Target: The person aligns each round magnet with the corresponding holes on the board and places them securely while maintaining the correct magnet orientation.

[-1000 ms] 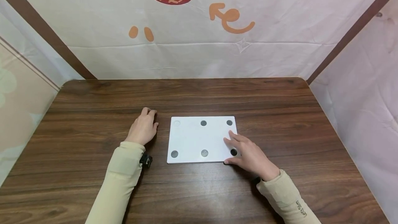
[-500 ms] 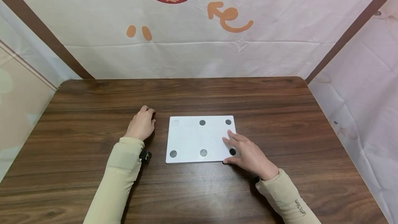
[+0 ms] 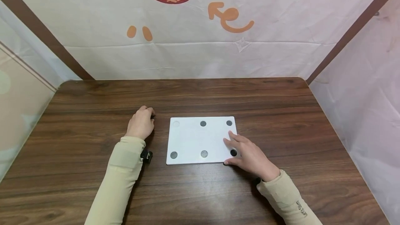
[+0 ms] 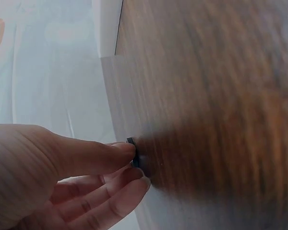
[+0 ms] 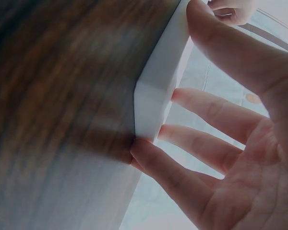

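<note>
In the head view a white rectangular board (image 3: pixel 189 138) lies on the wooden table, with dark and grey round discs (image 3: pixel 203 123) along its long edges. A pale round mark (image 3: pixel 176 124) shows in its far left corner. Left of the board, my left hand (image 3: pixel 140 123) pinches a small thin black piece (image 4: pixel 130 140) between thumb and fingertips, low over the table; fingers hide most of it. My right hand (image 3: pixel 250 153) rests spread at the near right corner, thumb at the front edge, two fingertips on the top, others at the right side.
The brown wood-grain table (image 3: pixel 200 197) reaches back to a white printed cloth (image 3: pixel 193 60). More cloth hangs at the left and right sides. A black wrist strap part (image 3: pixel 146 156) sits on the left sleeve.
My left hand has drawn slightly left and its fingers have curled in more. The right hand and the board keep their places; the view has shifted a little.
</note>
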Available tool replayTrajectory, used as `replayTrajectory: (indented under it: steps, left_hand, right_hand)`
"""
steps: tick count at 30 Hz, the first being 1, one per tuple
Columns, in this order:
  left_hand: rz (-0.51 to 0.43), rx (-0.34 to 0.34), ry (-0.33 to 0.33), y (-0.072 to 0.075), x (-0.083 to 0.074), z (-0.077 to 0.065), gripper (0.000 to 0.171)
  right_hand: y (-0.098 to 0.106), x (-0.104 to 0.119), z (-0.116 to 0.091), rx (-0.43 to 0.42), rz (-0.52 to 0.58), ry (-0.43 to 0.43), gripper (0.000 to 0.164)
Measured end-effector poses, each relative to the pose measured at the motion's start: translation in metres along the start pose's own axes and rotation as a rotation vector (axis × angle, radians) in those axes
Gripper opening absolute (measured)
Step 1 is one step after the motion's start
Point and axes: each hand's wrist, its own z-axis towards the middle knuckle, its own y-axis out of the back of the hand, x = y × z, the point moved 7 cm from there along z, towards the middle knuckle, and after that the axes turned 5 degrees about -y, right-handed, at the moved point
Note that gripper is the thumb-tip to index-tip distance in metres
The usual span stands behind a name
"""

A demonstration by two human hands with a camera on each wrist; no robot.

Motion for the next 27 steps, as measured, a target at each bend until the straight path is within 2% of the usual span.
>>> replayTrajectory:
  steps: [8, 14, 27]
  left_hand:
    - [-0.006, -0.017, 0.011, 0.0003, 0.0016, -0.0013, 0.016]
    - [-0.019, -0.005, 0.02, -0.001, 0.003, -0.0015, 0.018]
    - [-0.022, -0.011, -0.028, 0.0005, -0.0013, -0.0022, 0.006]
  right_hand:
    - [-0.0001, 0.0004, -0.0006, -0.009, 0.0, 0.006, 0.066]
    - [-0.0008, -0.0002, -0.0005, -0.008, 0.002, 0.0, 0.067]
    - [0.0001, -0.0001, -0.0003, 0.003, 0.006, -0.007, 0.067]
